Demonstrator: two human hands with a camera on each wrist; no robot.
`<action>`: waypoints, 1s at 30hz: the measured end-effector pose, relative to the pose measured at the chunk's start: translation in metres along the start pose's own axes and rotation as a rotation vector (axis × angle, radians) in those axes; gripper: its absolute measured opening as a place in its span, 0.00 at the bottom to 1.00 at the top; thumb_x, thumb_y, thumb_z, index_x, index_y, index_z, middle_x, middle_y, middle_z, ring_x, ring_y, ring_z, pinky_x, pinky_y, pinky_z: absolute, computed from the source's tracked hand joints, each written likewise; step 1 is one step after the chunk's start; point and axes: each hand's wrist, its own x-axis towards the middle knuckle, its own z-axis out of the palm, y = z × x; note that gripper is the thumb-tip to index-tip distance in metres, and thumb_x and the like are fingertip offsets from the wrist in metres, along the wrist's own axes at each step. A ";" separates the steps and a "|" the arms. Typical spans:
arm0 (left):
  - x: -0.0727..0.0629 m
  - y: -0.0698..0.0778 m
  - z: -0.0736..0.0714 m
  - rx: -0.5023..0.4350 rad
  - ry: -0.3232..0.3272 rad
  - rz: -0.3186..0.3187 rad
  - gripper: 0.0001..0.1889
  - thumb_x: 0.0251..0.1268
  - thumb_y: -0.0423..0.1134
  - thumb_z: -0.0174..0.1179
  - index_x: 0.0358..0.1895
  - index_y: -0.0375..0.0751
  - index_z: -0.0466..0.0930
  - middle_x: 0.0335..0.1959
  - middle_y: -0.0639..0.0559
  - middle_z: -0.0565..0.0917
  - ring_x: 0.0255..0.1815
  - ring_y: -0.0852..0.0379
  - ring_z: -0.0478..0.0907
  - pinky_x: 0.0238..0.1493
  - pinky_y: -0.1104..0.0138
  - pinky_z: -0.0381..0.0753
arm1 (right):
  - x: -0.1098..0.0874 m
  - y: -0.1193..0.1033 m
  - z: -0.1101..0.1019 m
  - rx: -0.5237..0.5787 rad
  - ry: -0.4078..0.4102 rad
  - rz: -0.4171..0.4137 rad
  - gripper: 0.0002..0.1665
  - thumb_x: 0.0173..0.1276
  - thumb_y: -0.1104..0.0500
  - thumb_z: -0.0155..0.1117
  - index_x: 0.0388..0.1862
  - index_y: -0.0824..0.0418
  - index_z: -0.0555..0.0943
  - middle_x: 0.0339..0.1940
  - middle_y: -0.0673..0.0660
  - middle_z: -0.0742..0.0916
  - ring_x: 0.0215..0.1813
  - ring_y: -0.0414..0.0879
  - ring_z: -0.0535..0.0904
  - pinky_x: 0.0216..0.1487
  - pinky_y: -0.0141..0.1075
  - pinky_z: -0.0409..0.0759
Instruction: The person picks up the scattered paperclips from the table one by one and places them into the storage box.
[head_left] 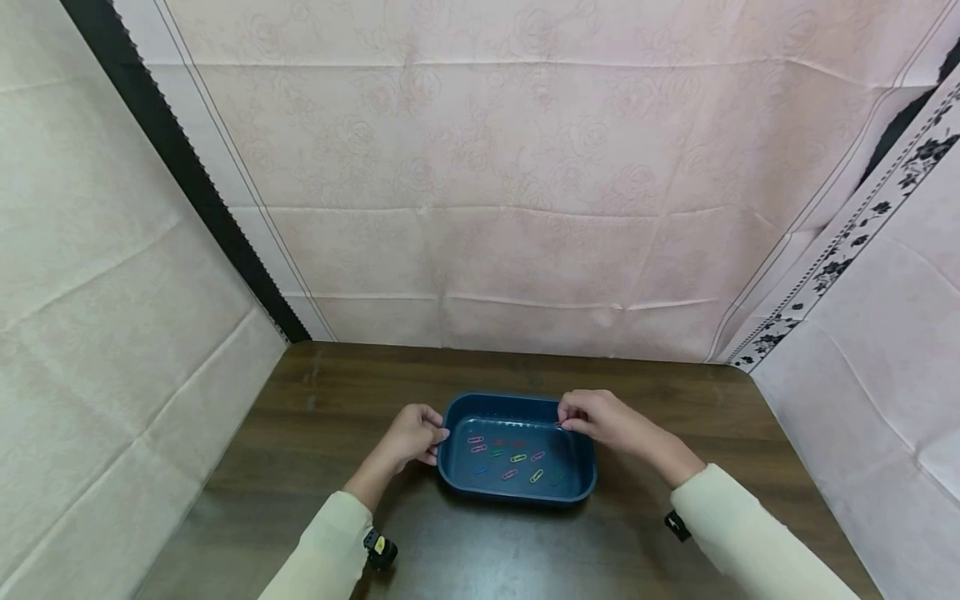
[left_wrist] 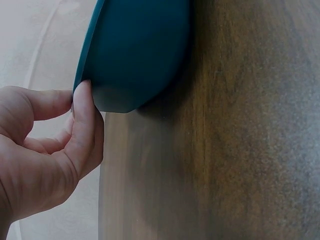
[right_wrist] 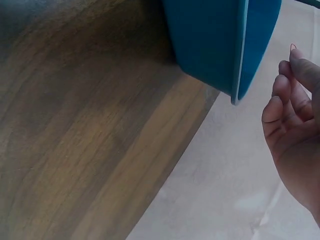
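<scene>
A blue rectangular tray (head_left: 517, 497) stands on the wooden table, with several coloured paper clips lying on its floor, among them a yellow paper clip (head_left: 536, 476) and a pink paper clip (head_left: 509, 474). My left hand (head_left: 417, 435) pinches the tray's left rim between thumb and fingers, as the left wrist view shows close up. Over the tray's far right corner, my right hand (head_left: 604, 419) holds a red paper clip (right_wrist: 293, 47) between thumb and index finger. In the right wrist view this hand is apart from the tray wall.
The brown wooden table (head_left: 300, 475) extends around the tray. A pale patterned cloth (head_left: 510, 250) hangs behind its far edge, with more cloth at the left and right sides. A dark wrist device (head_left: 380, 549) is on the left sleeve.
</scene>
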 end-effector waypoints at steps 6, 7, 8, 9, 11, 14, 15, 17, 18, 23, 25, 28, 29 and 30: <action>0.002 0.000 0.001 -0.004 0.003 0.000 0.09 0.74 0.29 0.60 0.51 0.28 0.75 0.34 0.39 0.79 0.27 0.52 0.78 0.28 0.63 0.90 | 0.010 -0.002 0.002 0.012 -0.084 0.018 0.04 0.75 0.57 0.66 0.39 0.56 0.82 0.33 0.44 0.83 0.35 0.37 0.77 0.37 0.29 0.82; 0.002 0.000 0.001 -0.003 0.002 0.000 0.09 0.74 0.29 0.60 0.51 0.28 0.75 0.34 0.39 0.79 0.27 0.52 0.78 0.28 0.63 0.90 | 0.011 -0.002 0.002 0.016 -0.097 0.022 0.04 0.75 0.58 0.66 0.39 0.56 0.81 0.33 0.45 0.82 0.35 0.37 0.76 0.36 0.29 0.82; 0.002 0.000 0.001 -0.002 0.000 0.000 0.09 0.74 0.29 0.60 0.51 0.28 0.75 0.33 0.39 0.79 0.27 0.52 0.78 0.28 0.62 0.90 | 0.013 -0.002 0.003 0.019 -0.109 0.025 0.03 0.75 0.59 0.66 0.39 0.55 0.81 0.32 0.45 0.82 0.34 0.37 0.76 0.36 0.29 0.81; 0.002 0.000 0.001 -0.003 -0.001 -0.003 0.09 0.74 0.29 0.60 0.51 0.28 0.75 0.34 0.39 0.79 0.27 0.52 0.78 0.28 0.62 0.90 | 0.015 -0.002 0.004 0.023 -0.121 0.029 0.03 0.75 0.60 0.66 0.38 0.55 0.81 0.32 0.45 0.82 0.34 0.38 0.76 0.35 0.29 0.81; 0.002 0.000 0.001 0.000 -0.004 -0.001 0.09 0.74 0.29 0.60 0.51 0.28 0.75 0.34 0.39 0.79 0.27 0.52 0.78 0.28 0.62 0.90 | 0.019 -0.002 0.006 0.024 -0.145 0.033 0.05 0.75 0.62 0.66 0.37 0.54 0.80 0.31 0.46 0.82 0.33 0.38 0.76 0.35 0.30 0.80; 0.002 -0.002 0.000 0.003 -0.006 0.003 0.10 0.75 0.30 0.59 0.52 0.27 0.75 0.34 0.39 0.79 0.27 0.52 0.78 0.28 0.62 0.90 | 0.026 -0.002 0.011 0.015 -0.191 0.045 0.07 0.75 0.62 0.66 0.35 0.54 0.79 0.28 0.47 0.79 0.31 0.38 0.75 0.34 0.30 0.79; 0.003 -0.002 0.000 0.004 -0.005 0.004 0.10 0.75 0.30 0.59 0.52 0.27 0.75 0.34 0.39 0.80 0.27 0.52 0.78 0.28 0.62 0.90 | 0.028 -0.001 0.013 0.008 -0.208 0.051 0.07 0.75 0.62 0.65 0.35 0.55 0.79 0.27 0.46 0.78 0.31 0.38 0.75 0.34 0.29 0.79; 0.003 -0.003 -0.001 0.001 -0.004 0.002 0.10 0.75 0.30 0.59 0.52 0.27 0.75 0.34 0.39 0.80 0.27 0.52 0.78 0.28 0.62 0.90 | 0.032 -0.001 0.017 -0.006 -0.238 0.057 0.06 0.75 0.61 0.66 0.35 0.55 0.79 0.25 0.46 0.77 0.29 0.38 0.74 0.33 0.29 0.78; 0.004 -0.003 -0.001 0.001 -0.004 0.001 0.10 0.75 0.30 0.59 0.53 0.27 0.75 0.34 0.39 0.80 0.27 0.52 0.78 0.28 0.62 0.90 | 0.033 -0.001 0.018 -0.015 -0.252 0.060 0.06 0.75 0.61 0.66 0.35 0.55 0.80 0.24 0.46 0.76 0.28 0.37 0.73 0.33 0.29 0.77; 0.004 -0.004 0.000 0.001 -0.006 -0.005 0.10 0.75 0.30 0.60 0.52 0.28 0.76 0.34 0.39 0.80 0.27 0.52 0.78 0.28 0.62 0.90 | 0.040 -0.002 0.024 -0.060 -0.309 0.057 0.06 0.74 0.63 0.66 0.35 0.58 0.80 0.24 0.46 0.76 0.27 0.36 0.71 0.31 0.28 0.74; 0.003 -0.004 0.000 0.001 -0.007 -0.007 0.10 0.75 0.30 0.60 0.52 0.28 0.76 0.35 0.39 0.80 0.27 0.52 0.78 0.28 0.62 0.90 | 0.041 -0.003 0.024 -0.077 -0.327 0.060 0.06 0.74 0.64 0.66 0.34 0.58 0.80 0.24 0.47 0.77 0.27 0.36 0.71 0.30 0.28 0.73; 0.003 -0.003 0.000 0.000 -0.006 -0.010 0.10 0.74 0.30 0.60 0.52 0.28 0.76 0.35 0.39 0.80 0.27 0.52 0.78 0.28 0.62 0.90 | 0.044 -0.005 0.024 -0.100 -0.339 0.068 0.06 0.73 0.65 0.67 0.35 0.58 0.81 0.26 0.49 0.79 0.28 0.37 0.72 0.31 0.28 0.75; 0.002 -0.002 -0.001 0.001 -0.004 -0.009 0.10 0.75 0.30 0.60 0.52 0.28 0.76 0.35 0.39 0.80 0.27 0.51 0.78 0.28 0.62 0.90 | 0.045 -0.005 0.024 -0.109 -0.342 0.071 0.05 0.73 0.65 0.67 0.35 0.58 0.81 0.26 0.50 0.80 0.28 0.37 0.73 0.31 0.28 0.76; 0.003 -0.002 0.000 0.001 -0.004 -0.009 0.10 0.75 0.30 0.60 0.52 0.28 0.76 0.35 0.39 0.80 0.27 0.51 0.78 0.28 0.62 0.90 | 0.046 -0.005 0.025 -0.121 -0.344 0.072 0.05 0.73 0.64 0.67 0.35 0.58 0.81 0.27 0.50 0.81 0.28 0.38 0.73 0.32 0.28 0.77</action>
